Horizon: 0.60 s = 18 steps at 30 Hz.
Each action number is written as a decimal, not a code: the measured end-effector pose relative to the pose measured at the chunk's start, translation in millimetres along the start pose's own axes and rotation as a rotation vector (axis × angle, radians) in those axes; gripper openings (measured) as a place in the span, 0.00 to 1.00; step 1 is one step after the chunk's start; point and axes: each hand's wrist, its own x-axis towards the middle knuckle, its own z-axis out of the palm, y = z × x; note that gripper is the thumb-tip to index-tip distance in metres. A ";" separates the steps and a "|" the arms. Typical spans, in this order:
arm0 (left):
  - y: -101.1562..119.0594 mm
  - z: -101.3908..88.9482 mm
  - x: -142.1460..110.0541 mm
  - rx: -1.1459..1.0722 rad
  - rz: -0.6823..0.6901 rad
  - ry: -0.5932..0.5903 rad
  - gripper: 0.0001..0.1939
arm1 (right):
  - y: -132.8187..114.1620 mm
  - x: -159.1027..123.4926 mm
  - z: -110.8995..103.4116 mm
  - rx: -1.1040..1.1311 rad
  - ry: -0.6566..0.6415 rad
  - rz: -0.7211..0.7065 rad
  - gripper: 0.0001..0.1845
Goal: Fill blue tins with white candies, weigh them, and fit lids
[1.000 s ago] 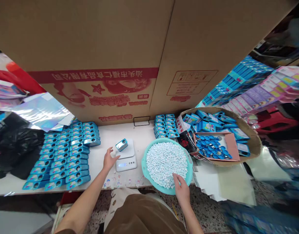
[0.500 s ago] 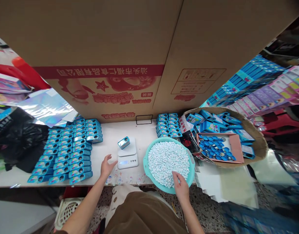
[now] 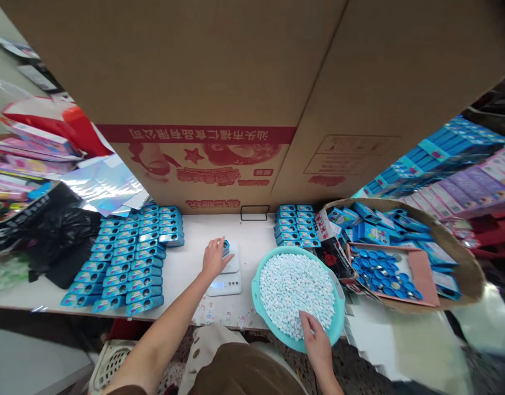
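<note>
My left hand reaches over the small white scale and closes around the small blue tin standing on its platform. The tin is mostly hidden by my fingers. My right hand rests at the near rim of the teal basin, its fingers in the heap of small white candies. Rows of shut blue tins lie to the left of the scale.
A big cardboard carton stands at the back. Another block of blue tins lies behind the basin. A round woven basket on the right holds blue boxes and a pink tray of blue lids. Black plastic bags lie at the left.
My left hand moved from the table in front of the scale up onto the blue tin on its platform. My right hand stayed at the basin's near edge. The view shifted a little.
</note>
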 end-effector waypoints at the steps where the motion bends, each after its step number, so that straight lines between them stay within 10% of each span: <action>1: 2.0 -0.5 2.6 0.041 -0.013 -0.051 0.25 | 1.1 -0.3 2.3 -0.011 -0.017 0.001 0.34; 5: -19.6 -10.8 -7.9 0.090 -0.054 -0.107 0.15 | 8.5 2.6 13.0 -0.050 -0.063 -0.006 0.36; 11: -107.9 -51.9 -45.0 0.117 -0.130 -0.129 0.19 | 13.1 19.2 30.0 -0.120 -0.083 0.049 0.37; 18: -186.4 -74.2 -16.8 0.228 -0.111 -0.128 0.23 | -4.1 20.2 48.6 -0.105 -0.078 0.061 0.38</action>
